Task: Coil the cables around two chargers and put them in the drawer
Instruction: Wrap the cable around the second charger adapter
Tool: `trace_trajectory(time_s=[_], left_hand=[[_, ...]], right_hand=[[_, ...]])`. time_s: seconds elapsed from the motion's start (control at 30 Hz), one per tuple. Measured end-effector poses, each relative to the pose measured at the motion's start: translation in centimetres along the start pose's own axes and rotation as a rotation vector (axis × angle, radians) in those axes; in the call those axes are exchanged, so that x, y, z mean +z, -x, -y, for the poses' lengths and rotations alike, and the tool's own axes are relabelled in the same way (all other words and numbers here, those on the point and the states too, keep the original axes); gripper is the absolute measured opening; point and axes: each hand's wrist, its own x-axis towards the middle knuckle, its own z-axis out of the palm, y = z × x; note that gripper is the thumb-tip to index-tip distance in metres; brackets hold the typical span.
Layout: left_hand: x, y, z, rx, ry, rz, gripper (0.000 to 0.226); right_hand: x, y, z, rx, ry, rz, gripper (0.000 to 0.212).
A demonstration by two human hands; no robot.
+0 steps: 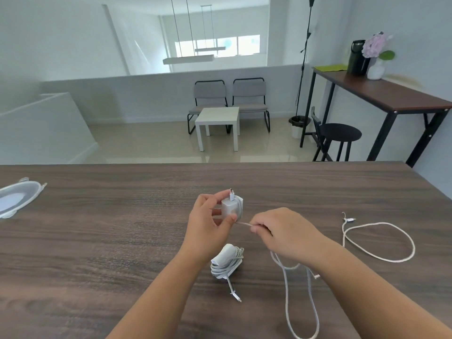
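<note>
**Two hands, one charger, one long cable**

The left hand (208, 222) holds a small white charger (231, 207) up off the worktop (97, 241) — thumb and fingers curl round it, a tight grip. A plug end pokes up at its top. The right hand (281, 232) pinches the white cable (302, 302) just beside the charger, and the rest of it hangs down in long loops by the right arm. Below the hands lies a second charger (226, 261), its cable already wound round it. Another loose cable (381, 241) lies far to the right. A clear lid (17, 199) sits at the left edge — well apart.
</note>
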Motion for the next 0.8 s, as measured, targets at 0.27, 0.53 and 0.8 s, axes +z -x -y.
trace_trajectory(time_s=[0.27, 0.53, 0.8], left_hand=[[-0.3, 0.1, 0.3, 0.11, -0.212, 0.258, 0.051], [-1.8, 0.2, -1.4, 0.031, -0.015, 0.34, 0.052], [-1.9, 0.0, -1.5, 0.068, -0.058, 0.423, 0.038]], right_hand=[[-2.2, -1.0, -1.0, -0.039, 0.108, -0.19, 0.022], [-3.5, -1.8, -2.2, -0.106, -0.186, -0.123, 0.01], [-2.6, -2.6, -4.4, -0.127, -0.064, -0.207, 0.017]])
